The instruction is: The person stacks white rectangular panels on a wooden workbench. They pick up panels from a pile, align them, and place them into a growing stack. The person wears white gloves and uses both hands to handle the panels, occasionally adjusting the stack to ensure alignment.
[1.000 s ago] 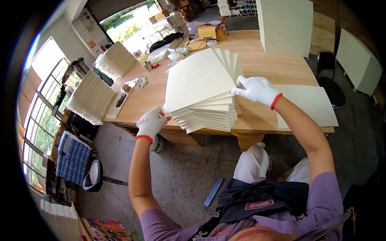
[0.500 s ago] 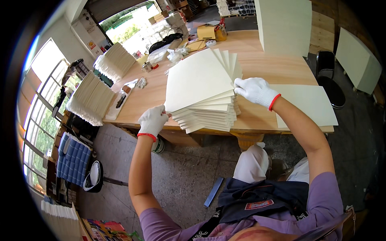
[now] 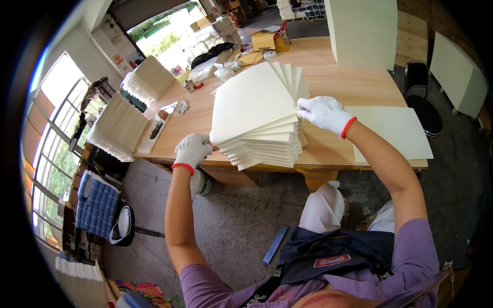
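Note:
A fanned stack of large cream paper sheets [image 3: 257,149] sits at the front edge of the wooden table, its layers turned at different angles. Both of my hands wear white knit gloves with red cuffs. At the left corner of the top sheet [image 3: 254,102], my left hand [image 3: 192,150] has its fingers closed, with a bare fingertip showing. My right hand [image 3: 323,113] pinches the same sheet at its right corner. The sheet lies nearly flat over the pile. Several more sheets [image 3: 294,79] fan out from beneath its far right side.
Flat cream sheets [image 3: 393,133] lie at the table's right, with a tall cream stack [image 3: 362,33] behind. Two piles of white layered material [image 3: 117,126] stand on the left. Tape, bags and envelopes [image 3: 251,57] crowd the back. A black chair [image 3: 422,113] stands right of the table.
My left hand has shifted slightly, its fist turning a little at the sheet's corner. My right hand and the stack stay almost in place.

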A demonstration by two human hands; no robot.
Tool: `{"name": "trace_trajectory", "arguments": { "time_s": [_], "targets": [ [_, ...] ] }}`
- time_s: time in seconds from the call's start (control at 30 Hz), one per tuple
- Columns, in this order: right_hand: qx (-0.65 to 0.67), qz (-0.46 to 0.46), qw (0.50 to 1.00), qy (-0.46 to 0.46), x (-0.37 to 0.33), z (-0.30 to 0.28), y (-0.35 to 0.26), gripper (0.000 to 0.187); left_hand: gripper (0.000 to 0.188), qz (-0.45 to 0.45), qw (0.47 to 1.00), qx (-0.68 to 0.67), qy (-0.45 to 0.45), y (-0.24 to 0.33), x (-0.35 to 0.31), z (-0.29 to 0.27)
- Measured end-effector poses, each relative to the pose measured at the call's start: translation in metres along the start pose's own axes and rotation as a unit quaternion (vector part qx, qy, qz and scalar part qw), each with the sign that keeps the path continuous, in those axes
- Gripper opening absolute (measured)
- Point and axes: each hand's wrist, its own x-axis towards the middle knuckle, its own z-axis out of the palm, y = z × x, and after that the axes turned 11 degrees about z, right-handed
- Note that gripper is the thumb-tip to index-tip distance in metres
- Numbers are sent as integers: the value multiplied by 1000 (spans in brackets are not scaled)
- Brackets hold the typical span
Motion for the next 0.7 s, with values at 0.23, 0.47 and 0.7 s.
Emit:
{"name": "trace_trajectory", "arguments": {
  "time_s": [0.23,0.47,0.7],
  "targets": [
    [5,15,1000,-24,-1,-7,-3,27,20,-5,1000,-11,-23,1,2,-5],
    [14,13,999,-26,0,-9,-4,28,21,12,999,-34,-20,-3,4,-6],
    [24,37,998,-35,-7,-18,6,31,24,-12,1000,13,-9,0,-1,-9]
  ]
}}
